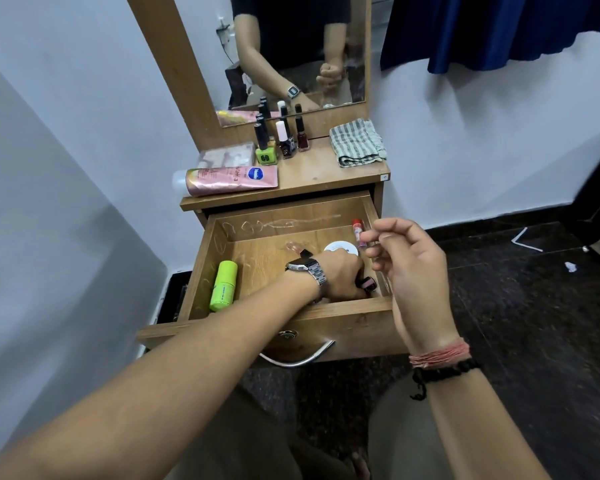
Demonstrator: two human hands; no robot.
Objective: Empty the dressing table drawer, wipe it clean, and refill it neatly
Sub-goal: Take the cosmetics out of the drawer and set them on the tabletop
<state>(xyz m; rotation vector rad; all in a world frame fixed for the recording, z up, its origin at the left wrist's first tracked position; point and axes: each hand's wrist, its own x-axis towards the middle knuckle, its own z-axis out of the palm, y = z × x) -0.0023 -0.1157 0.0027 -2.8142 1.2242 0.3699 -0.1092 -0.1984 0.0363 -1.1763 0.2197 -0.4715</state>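
**Readable text: one brand badge on the pink tube**

The pink lotion tube (pixel 231 180), lying on its side on the dressing table top just left of the green nail polish bottle (pixel 266 154), carries a blue oval badge reading "Vaseline". Beside that badge runs sideways lettering too blurred to make out in full. The green nail polish bottle has a dark round logo on its front that looks like an "S". The watch face and the items in the drawer show no legible print.

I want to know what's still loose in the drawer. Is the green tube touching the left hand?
Apart. The head view shows bare drawer floor between the green tube and the left hand.
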